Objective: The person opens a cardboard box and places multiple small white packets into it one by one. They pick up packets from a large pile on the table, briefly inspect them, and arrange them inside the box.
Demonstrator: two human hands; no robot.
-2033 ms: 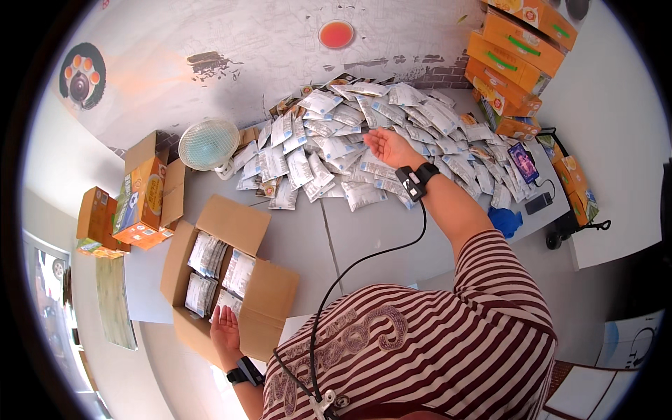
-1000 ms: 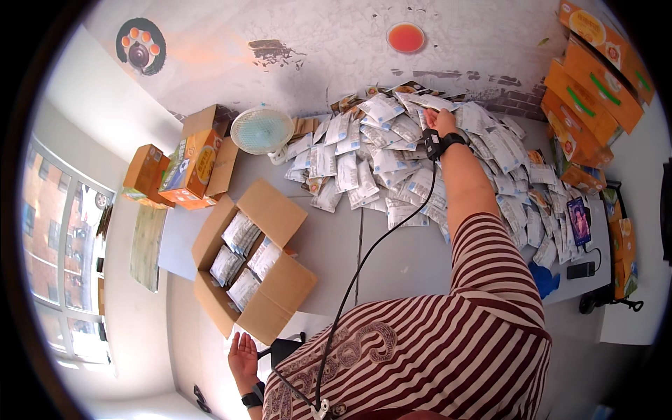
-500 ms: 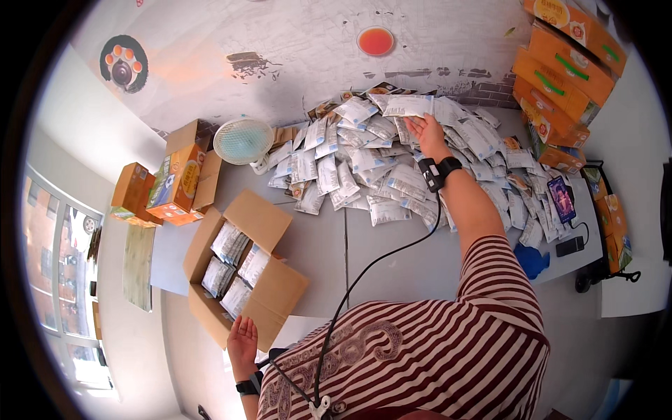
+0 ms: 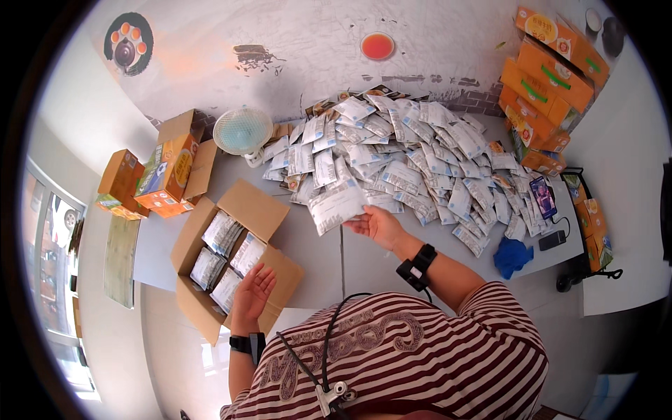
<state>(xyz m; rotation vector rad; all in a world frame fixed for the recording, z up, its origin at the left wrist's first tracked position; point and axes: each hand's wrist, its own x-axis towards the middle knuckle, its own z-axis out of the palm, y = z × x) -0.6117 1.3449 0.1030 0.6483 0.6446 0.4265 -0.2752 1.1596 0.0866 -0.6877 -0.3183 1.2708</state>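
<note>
A flat white packet (image 4: 337, 204) is pinched at its right end by my right hand (image 4: 376, 225), held above the table in front of the heap. Behind it spreads a large pile of similar white packets (image 4: 427, 164) with printed faces. To the left stands an open cardboard box (image 4: 269, 213) with its flaps folded out. Upright packets (image 4: 222, 234) fill it in several groups. My left hand (image 4: 255, 288) hovers by the box's near right flap, palm up, fingers spread and holding nothing.
A round table fan (image 4: 243, 131) stands behind the box. Orange cartons (image 4: 166, 171) sit at the far left, and more orange cartons (image 4: 546, 77) are stacked at the back right. A phone (image 4: 542, 197), a black power bank (image 4: 552, 240) and a blue cloth (image 4: 513, 257) lie at the table's right.
My right hand has come back from the far side of the pile toward the box, carrying a packet. My left hand has risen slightly beside the box.
</note>
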